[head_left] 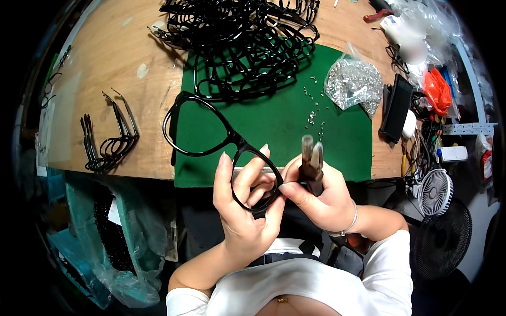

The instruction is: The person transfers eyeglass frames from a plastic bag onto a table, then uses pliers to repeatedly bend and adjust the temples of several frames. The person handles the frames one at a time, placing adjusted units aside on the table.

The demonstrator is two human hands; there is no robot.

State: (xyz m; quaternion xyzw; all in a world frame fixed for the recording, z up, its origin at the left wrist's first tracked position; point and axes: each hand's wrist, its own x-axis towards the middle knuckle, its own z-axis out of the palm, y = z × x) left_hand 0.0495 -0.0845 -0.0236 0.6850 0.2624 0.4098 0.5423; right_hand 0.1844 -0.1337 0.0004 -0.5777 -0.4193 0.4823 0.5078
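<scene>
Left hand (243, 210) fingers clamped on a black eyeglass frame (211, 139); right hand (316, 197) fingers clamped around pliers (311, 160).

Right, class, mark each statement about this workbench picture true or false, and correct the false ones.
1. The left hand holds a black eyeglass frame front. True.
2. The right hand holds a screwdriver. False: it grips pliers.
3. The mat on the table is red. False: it is green.
4. A clear bag of small metal parts lies on the mat's far right corner. True.
5. The pile of black frames lies beyond the held frame. True.
</scene>
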